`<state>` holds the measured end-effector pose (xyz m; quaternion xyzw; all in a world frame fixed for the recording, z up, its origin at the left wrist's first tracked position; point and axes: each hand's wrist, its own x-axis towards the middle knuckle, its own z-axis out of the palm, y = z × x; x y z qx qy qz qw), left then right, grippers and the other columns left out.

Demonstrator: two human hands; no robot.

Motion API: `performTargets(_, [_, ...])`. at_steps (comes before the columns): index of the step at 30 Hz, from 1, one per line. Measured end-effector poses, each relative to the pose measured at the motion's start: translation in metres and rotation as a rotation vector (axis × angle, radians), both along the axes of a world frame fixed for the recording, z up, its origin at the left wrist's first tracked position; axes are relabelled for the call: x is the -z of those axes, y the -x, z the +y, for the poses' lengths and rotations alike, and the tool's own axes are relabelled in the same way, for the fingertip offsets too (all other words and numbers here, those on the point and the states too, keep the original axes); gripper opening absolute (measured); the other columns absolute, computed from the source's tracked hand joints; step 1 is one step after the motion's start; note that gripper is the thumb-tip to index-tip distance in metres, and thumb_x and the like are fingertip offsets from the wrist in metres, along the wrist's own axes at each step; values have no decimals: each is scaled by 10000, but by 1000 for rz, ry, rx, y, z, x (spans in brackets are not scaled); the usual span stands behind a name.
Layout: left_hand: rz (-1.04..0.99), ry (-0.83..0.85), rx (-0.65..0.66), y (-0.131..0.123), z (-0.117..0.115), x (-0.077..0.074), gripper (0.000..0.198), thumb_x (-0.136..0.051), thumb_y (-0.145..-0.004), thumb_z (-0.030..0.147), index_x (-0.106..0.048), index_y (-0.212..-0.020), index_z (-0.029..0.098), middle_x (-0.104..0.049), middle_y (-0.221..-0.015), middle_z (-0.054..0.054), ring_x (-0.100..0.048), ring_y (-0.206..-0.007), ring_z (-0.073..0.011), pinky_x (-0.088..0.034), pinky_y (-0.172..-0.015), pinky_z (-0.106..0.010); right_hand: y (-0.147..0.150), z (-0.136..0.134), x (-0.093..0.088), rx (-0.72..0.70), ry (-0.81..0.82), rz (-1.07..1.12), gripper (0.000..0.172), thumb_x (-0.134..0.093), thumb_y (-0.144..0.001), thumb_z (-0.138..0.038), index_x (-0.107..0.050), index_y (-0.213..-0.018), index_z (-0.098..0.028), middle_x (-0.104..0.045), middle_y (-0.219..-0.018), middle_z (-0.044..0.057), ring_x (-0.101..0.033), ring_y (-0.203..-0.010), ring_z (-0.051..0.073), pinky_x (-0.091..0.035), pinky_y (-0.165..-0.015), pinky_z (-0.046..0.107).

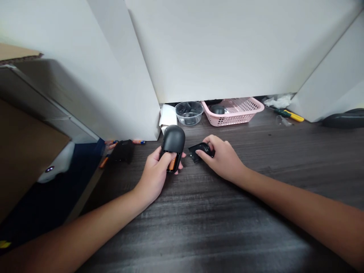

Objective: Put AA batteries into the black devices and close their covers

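Left grip (155, 176) on battery housing (173, 138), basket (227, 120) beyond

1. The shell (173, 138) is moulded in smooth, matt black plastic.
2. The small part (193, 153) is made of black plastic with a slight sheen.
3. The counter (199, 216) is faced with dark wood-grain laminate, finely streaked and lightly glossy.
4. The basket (241, 120) is formed in pink plastic, smooth and faintly shiny.
5. The bowl (189, 119) is made of clear, glossy glass or plastic; which cannot be told.

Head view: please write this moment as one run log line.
left hand holds black device with orange battery | right hand holds black cover | pink basket behind
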<state>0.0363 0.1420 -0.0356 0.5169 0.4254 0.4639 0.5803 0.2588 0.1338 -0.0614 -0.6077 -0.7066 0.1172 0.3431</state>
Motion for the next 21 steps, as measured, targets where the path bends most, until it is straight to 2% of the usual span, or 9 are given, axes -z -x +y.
performTargets(3, [7,4,14,1,0,-1,173,-686,-894,301,-700,-962,143,-762,-873,-57,-635,-648,-163,-502,-537,-263,0,-1,-2,-28,4,68,221,-697,-965,-380,-528,-949,-239,-616,-760,-56,-563,-700,171,-370,-808,361])
performTargets(8, [72,-27,95,6,2,2,200,-677,-907,324,-736,-909,133,-693,-653,-29,-578,-576,-146,-462,-543,-252,3,-5,-5,-124,-90,24,220,-716,-962,-316,-519,-916,-230,-589,-761,-67,-558,-697,143,-351,-841,356])
performTargets(12, [112,-50,149,10,3,5,207,-679,-906,331,-760,-932,142,-694,-637,-24,-571,-564,-140,-446,-550,-251,4,-5,-6,-148,-118,-15,219,-711,-973,-300,-511,-918,-230,-599,-781,-50,-566,-731,158,-341,-818,348])
performTargets(21, [71,-38,114,8,0,1,185,-682,-836,278,-768,-928,143,-697,-664,-29,-577,-607,-155,-455,-576,-266,3,-5,-4,-127,-88,-5,231,-722,-974,-338,-529,-905,-231,-598,-801,-41,-565,-768,171,-348,-818,347])
